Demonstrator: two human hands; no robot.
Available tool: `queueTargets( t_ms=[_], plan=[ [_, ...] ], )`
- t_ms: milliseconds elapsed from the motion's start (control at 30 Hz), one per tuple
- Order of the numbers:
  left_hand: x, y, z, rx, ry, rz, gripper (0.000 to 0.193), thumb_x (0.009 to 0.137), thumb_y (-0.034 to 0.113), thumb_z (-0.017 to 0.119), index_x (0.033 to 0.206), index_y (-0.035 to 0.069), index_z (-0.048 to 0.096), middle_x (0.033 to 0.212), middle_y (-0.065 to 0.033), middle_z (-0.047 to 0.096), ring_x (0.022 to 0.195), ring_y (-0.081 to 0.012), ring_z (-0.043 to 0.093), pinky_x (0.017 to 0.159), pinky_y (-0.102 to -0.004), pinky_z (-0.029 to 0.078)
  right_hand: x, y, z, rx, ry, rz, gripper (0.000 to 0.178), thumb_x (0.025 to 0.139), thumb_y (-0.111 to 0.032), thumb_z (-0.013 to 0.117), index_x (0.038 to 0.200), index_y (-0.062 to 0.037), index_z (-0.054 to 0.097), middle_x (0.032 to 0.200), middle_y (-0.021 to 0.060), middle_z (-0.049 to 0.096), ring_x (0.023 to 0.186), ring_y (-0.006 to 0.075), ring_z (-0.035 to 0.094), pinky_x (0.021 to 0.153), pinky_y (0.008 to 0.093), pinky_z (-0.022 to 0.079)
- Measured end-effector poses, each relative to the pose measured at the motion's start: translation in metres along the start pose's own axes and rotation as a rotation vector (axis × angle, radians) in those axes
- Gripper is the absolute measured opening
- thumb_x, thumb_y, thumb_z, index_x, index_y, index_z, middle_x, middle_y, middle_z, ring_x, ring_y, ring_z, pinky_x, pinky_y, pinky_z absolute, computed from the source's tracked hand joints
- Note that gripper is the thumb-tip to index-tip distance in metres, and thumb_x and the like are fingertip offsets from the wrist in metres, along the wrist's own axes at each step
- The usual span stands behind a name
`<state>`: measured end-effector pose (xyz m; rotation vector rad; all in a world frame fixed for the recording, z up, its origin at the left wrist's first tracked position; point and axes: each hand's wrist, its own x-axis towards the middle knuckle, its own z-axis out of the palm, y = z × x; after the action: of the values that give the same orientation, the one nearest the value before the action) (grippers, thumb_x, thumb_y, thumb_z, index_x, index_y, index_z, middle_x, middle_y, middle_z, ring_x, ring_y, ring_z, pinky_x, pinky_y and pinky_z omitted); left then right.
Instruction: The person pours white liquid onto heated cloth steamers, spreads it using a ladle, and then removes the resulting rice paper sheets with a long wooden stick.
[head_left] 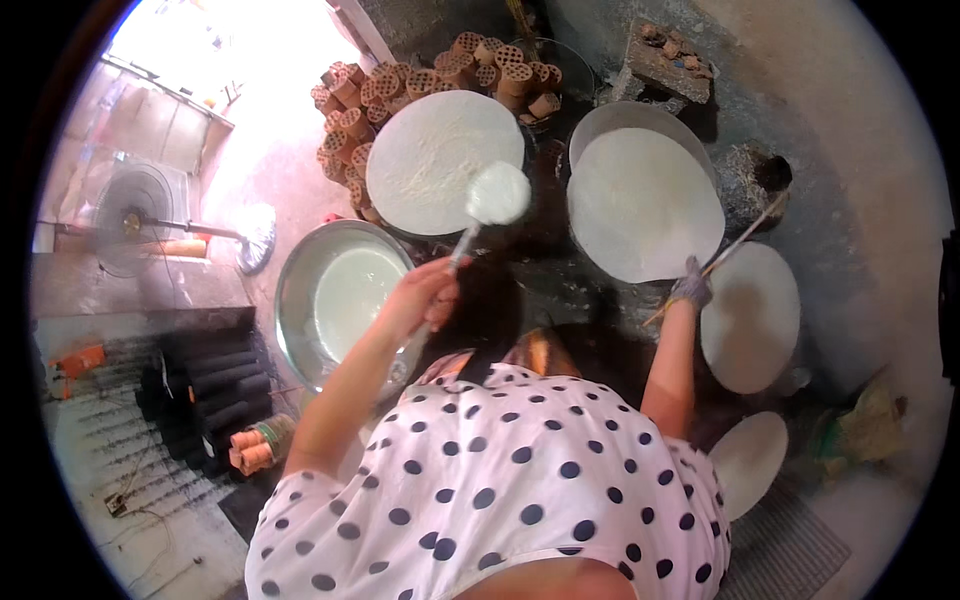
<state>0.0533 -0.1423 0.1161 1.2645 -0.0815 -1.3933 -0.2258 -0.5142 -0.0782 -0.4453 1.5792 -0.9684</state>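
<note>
My left hand is closed around the handle of a ladle. White liquid coats the ladle's bowl, which is over the right part of a round white surface. My right hand, in a greyish glove, grips a thin wooden stick. It is at the lower right edge of a large white disc; I cannot tell whether it touches it. The disc overlaps a round grey rim behind it. Left of my left hand stands a metal basin with white liquid inside.
Perforated clay-coloured cylinders are piled behind the round surface. More pale discs are at my right, one lower. A pedestal fan stands far left, with black rolls nearer me. A block holds small brown pieces.
</note>
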Motion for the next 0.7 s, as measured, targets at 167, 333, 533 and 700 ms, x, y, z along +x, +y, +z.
queueTargets(
  t_ms=[167, 333, 533, 700],
  plan=[
    [-0.015, -0.030, 0.017, -0.015, -0.370, -0.125, 0.040, 0.098, 0.021, 0.042, 0.136, 0.008, 0.043, 0.056, 0.0060, 0.033, 0.036, -0.0047, 0.029, 0.033, -0.0209, 0.029, -0.156, 0.070, -0.124, 0.304, 0.268, -0.161, 0.031, 0.072, -0.013, 0.079, 0.081, -0.0084, 0.050, 0.050, -0.0015, 0.043, 0.034, 0.0109, 0.037, 0.030, 0.0265, 0.027],
    [0.035, -0.071, 0.016, 0.027, -0.478, -0.357, 0.034, 0.098, 0.015, 0.039, 0.129, 0.007, 0.047, 0.063, 0.0056, 0.038, 0.041, -0.0034, 0.032, 0.035, -0.0176, 0.029, -0.287, 0.098, -0.326, 0.560, 0.362, -0.070, 0.023, 0.074, -0.019, 0.077, 0.090, -0.0102, 0.062, 0.058, 0.0022, 0.053, 0.044, 0.0161, 0.052, 0.039, 0.0297, 0.042],
    [-0.008, -0.148, 0.089, 0.317, -0.697, -0.546, 0.032, 0.099, 0.018, 0.043, 0.128, 0.006, 0.049, 0.062, 0.0065, 0.032, 0.043, -0.0036, 0.030, 0.039, -0.0194, 0.026, -0.502, 0.100, -0.658, -0.322, 1.180, 0.130, 0.054, 0.083, -0.033, 0.068, 0.123, 0.0010, 0.055, 0.105, 0.0156, 0.065, 0.087, 0.0267, 0.060, 0.076, 0.0361, 0.050],
    [-0.065, -0.243, 0.132, 0.414, -0.803, -0.698, 0.032, 0.098, 0.019, 0.043, 0.128, 0.007, 0.048, 0.063, 0.0070, 0.035, 0.044, -0.0034, 0.031, 0.038, -0.0199, 0.027, -0.612, 0.045, -0.801, -1.030, 1.314, 0.019, 0.046, 0.095, -0.028, 0.046, 0.132, 0.0002, 0.044, 0.132, 0.0181, 0.049, 0.112, 0.0247, 0.053, 0.095, 0.0358, 0.046]
  ],
)
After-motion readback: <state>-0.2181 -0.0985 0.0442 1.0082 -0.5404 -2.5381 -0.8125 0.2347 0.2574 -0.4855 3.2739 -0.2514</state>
